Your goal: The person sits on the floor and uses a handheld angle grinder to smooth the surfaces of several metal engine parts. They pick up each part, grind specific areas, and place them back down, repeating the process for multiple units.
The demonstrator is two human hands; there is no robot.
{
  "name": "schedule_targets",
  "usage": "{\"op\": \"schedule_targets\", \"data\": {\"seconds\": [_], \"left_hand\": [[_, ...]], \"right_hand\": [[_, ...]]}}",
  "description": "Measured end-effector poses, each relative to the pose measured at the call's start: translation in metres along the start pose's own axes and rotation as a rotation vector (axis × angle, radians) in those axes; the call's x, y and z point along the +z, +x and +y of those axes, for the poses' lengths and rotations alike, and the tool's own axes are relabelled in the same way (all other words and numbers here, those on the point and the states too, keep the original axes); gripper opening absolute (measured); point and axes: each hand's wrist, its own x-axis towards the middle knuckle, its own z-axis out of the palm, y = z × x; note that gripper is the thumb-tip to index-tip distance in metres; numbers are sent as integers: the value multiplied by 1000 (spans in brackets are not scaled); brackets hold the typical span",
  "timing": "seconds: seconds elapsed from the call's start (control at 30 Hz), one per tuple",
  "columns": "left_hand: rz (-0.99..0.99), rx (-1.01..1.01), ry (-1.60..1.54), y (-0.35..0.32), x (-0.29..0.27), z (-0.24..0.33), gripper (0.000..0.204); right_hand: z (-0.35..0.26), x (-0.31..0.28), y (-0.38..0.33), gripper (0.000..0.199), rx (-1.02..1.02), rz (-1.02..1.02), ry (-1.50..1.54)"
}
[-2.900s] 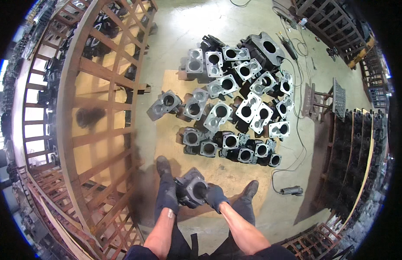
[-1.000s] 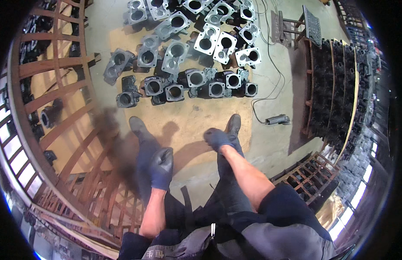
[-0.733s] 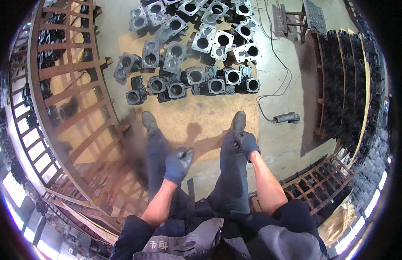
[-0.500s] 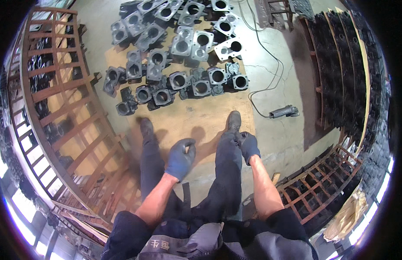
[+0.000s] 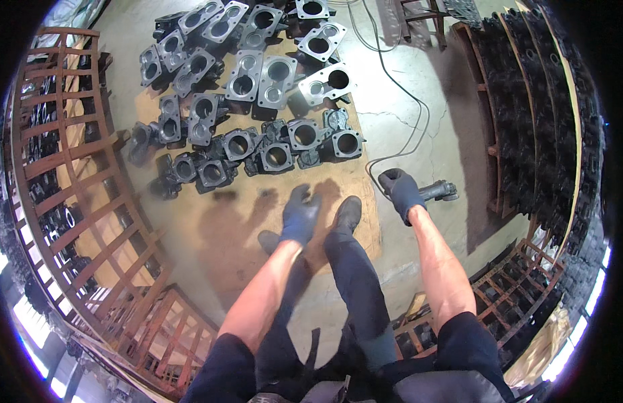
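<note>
Both my hands wear dark blue gloves. My left hand (image 5: 301, 213) hangs over the tan board (image 5: 352, 252), fingers loosely bent and thumb apart, holding nothing. My right hand (image 5: 403, 191), its fingers curled in, is at the rear end of a dark angle grinder (image 5: 439, 191) that lies on the floor. The glove covers part of the grinder's handle and its black cable (image 5: 429, 111), and I cannot make out what is inside the fingers. Several grey metal castings (image 5: 278, 82) with round bores stand in rows on the board in front of my left hand.
A rusty slatted metal rack (image 5: 66, 151) runs along the left. Stacked dark parts (image 5: 526, 114) fill the right side, with a rusty crate frame (image 5: 506, 289) nearer to me. My boot (image 5: 349, 213) is on the board. A small metal stand (image 5: 424, 20) is at the far right.
My right hand has moved from beside my knee, forward and right to the grinder. My left hand has reached forward and its fingers have loosened. The view has shifted as I lean forward.
</note>
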Motion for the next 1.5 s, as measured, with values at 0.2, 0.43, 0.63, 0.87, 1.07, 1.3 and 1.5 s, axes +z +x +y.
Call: {"op": "schedule_targets", "data": {"seconds": [0.2,0.43,0.63,0.87,1.07,1.3,1.5], "left_hand": [[52,587,367,77,122,-3,58],[126,589,792,160,241,-20,80],[140,561,1069,191,258,-49,80],[172,389,566,187,222,-3,63],[165,667,-537,197,189,-47,39],[58,412,-1241,168,221,-49,29],[98,271,-1410,187,247,-52,32]], "right_hand": [[-3,6,73,49,-123,47,-174],[74,63,220,53,-140,-26,335],[112,92,254,58,-192,-103,654],[108,75,227,48,-436,-83,791],[121,107,203,56,-393,-37,1252],[87,25,171,64,-627,-18,645],[57,12,164,37,-487,-108,447]]}}
